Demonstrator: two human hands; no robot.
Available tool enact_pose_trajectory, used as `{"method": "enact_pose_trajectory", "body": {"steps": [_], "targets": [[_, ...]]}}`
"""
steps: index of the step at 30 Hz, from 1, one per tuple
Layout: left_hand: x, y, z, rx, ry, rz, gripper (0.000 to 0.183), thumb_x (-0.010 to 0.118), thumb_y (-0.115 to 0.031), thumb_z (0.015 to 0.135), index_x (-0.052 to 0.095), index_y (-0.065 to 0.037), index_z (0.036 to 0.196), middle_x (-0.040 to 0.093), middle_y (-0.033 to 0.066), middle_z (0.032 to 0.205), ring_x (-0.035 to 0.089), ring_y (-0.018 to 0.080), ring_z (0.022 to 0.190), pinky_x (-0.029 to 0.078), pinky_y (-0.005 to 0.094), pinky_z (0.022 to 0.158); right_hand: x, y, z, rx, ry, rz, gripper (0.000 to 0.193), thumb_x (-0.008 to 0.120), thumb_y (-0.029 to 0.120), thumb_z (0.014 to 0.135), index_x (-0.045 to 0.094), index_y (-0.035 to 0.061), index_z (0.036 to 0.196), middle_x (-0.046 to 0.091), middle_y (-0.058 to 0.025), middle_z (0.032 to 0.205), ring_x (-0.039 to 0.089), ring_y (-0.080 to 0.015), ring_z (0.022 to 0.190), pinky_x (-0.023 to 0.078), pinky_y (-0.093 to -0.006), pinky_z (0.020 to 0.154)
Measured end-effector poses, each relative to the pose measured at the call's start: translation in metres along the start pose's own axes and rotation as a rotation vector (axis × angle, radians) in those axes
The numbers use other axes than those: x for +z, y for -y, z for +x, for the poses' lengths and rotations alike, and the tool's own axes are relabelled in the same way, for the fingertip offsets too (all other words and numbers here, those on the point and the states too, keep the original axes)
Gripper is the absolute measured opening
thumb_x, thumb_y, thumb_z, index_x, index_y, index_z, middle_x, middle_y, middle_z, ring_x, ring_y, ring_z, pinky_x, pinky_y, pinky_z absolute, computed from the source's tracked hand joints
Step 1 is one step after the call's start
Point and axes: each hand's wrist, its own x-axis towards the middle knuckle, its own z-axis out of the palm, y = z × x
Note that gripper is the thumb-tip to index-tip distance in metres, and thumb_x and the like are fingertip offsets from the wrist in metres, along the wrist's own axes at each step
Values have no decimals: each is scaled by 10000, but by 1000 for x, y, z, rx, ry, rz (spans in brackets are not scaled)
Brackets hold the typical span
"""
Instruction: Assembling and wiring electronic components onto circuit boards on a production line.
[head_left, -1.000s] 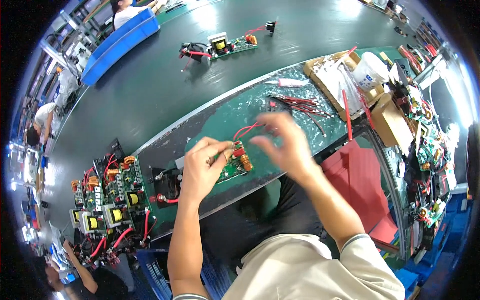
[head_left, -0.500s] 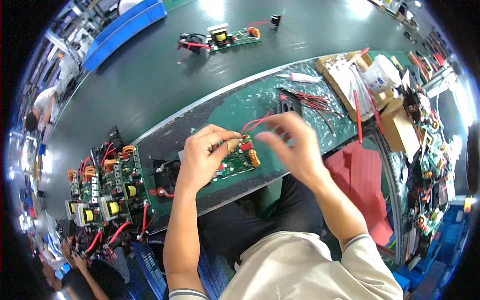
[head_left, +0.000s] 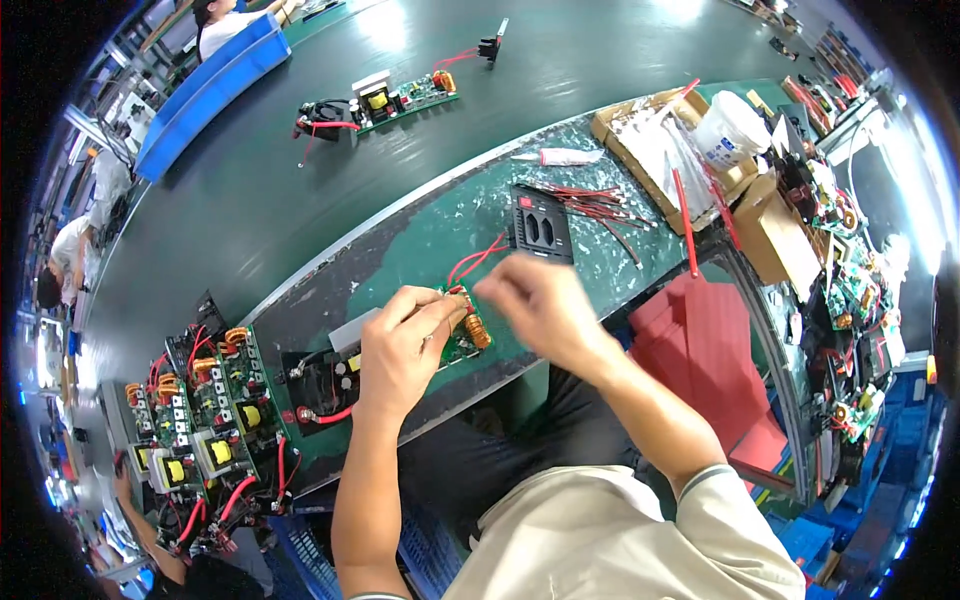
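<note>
Over the green circuit board (head_left: 462, 352) at the bench's front edge, my left hand (head_left: 398, 350) is closed, thumb and fingertips pinched at its upper part. What sits in that pinch is hidden. My right hand (head_left: 540, 305) hovers just right of those fingertips, its fingers curled and smeared by motion. A copper-wound coil (head_left: 478, 332) shows at the board's right end. Red wires (head_left: 474, 262) loop up from the board toward a black socket panel (head_left: 540, 228) lying behind my right hand. At the board's left end is a black fan part (head_left: 322, 378), partly behind my left hand.
Several finished-looking boards (head_left: 205, 420) stand crowded at the left. Another wired board (head_left: 405, 103) lies on the dark belt beyond, near a blue bin (head_left: 215, 95). Red-black wires (head_left: 600, 205), a glue tube (head_left: 570, 157), a cardboard tray (head_left: 610, 130) and a white bucket (head_left: 730, 130) are at right.
The view has shifted, so most things appear farther left. My right hand has come in closer to my left fingertips and curled its fingers, and the socket panel is now largely uncovered.
</note>
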Motion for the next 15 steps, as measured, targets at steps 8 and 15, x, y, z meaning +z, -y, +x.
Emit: {"method": "enact_pose_trajectory", "body": {"steps": [8, 15], "targets": [[-9, -6, 3, -153, -90, -143, 131, 756, 6, 812, 735, -2, 942, 665, 83, 852, 659, 167, 694, 518, 283, 602, -32, -15, 55, 221, -83, -723, 467, 673, 413, 879, 604, -46, 935, 651, -224, 928, 648, -385, 891, 517, -451, 805], [-12, 1, -6, -134, -112, -201, 128, 742, 32, 822, 718, 27, 948, 650, 56, 848, 565, 78, 642, 429, 227, 549, -6, -18, -18, 19, -332, -533, 510, 673, 67, 826, 512, -11, 1304, 632, -224, 1008, 663, -340, 912, 540, -411, 801]]}}
